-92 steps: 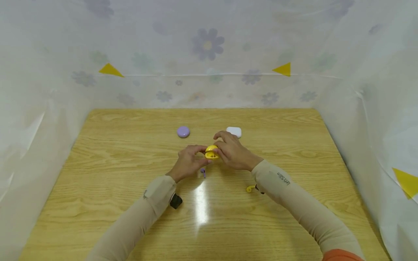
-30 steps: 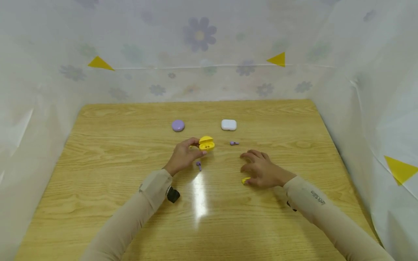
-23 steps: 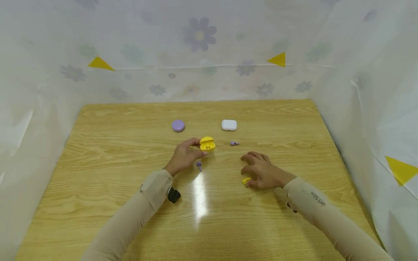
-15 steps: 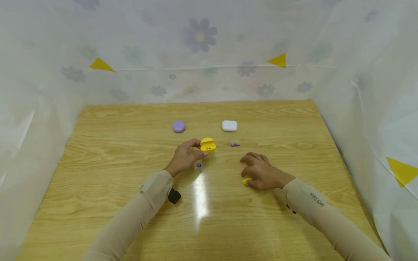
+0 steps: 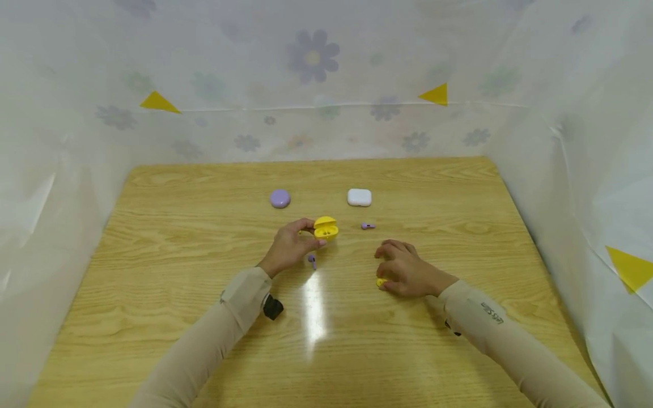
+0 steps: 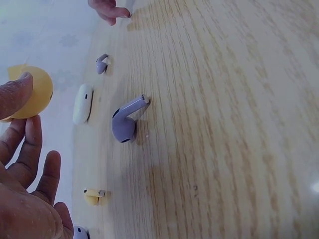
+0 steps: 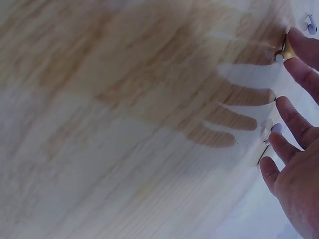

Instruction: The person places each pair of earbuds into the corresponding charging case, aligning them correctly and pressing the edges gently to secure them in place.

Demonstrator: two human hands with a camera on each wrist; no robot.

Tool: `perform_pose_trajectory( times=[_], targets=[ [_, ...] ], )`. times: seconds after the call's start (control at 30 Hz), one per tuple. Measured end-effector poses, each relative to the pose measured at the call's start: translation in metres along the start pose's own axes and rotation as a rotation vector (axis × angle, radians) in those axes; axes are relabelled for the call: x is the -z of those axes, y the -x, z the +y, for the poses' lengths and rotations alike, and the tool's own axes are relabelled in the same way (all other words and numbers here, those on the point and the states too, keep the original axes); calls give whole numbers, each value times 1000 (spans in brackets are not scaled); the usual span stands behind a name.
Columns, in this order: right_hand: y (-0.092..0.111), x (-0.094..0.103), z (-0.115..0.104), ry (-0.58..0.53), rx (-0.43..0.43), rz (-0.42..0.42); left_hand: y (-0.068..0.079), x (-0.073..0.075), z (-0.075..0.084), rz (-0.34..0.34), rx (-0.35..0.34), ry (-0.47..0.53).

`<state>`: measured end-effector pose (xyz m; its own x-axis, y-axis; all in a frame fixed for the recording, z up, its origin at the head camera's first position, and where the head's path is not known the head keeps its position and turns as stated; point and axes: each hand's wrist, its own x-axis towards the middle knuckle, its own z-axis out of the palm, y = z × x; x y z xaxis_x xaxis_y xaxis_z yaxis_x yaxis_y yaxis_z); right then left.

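My left hand (image 5: 288, 247) holds a yellow earbud case (image 5: 326, 232) above the table, thumb in front and fingers behind. Its lid is raised and the earbud slots face me. To the right, my right hand (image 5: 408, 272) pinches a yellow earbud (image 5: 381, 282) between thumb and index finger, low over the wood; the right wrist view shows this earbud (image 7: 288, 51) between the two fingertips. The other fingers of that hand are spread. A second yellow earbud (image 6: 91, 198) lies behind my left hand, mostly hidden in the head view.
One purple earbud (image 5: 312, 260) lies below the left hand, another purple earbud (image 5: 367, 226) right of the yellow case. Farther back sit a round purple case (image 5: 280, 198) and a white earbud case (image 5: 359, 197), both closed. Flowered sheeting (image 5: 316, 130) borders the wooden table (image 5: 204, 192).
The right hand has left the yellow case, moved right and nearer, and now pinches the yellow earbud there. The left hand keeps holding the case, its lid raised wider than before.
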<state>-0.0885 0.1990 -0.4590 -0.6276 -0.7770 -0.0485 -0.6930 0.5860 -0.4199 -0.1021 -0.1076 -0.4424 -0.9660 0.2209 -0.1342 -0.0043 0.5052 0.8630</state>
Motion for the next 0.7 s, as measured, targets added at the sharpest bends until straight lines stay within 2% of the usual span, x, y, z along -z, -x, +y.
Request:
perform_pose_trajectory(
  times=[0.2, 0.33, 0.47, 0.7],
  targets=[
    [1, -1, 0, -18, 23, 41, 0, 1, 0, -9, 21, 8],
    [2, 4, 0, -35, 17, 23, -1, 1, 0, -12, 33, 17],
    [2, 3, 2, -27, 31, -7, 0, 0, 0, -13, 22, 10],
    [3, -2, 4, -38, 77, 31, 1, -1, 1, -22, 9, 14]
  ],
)
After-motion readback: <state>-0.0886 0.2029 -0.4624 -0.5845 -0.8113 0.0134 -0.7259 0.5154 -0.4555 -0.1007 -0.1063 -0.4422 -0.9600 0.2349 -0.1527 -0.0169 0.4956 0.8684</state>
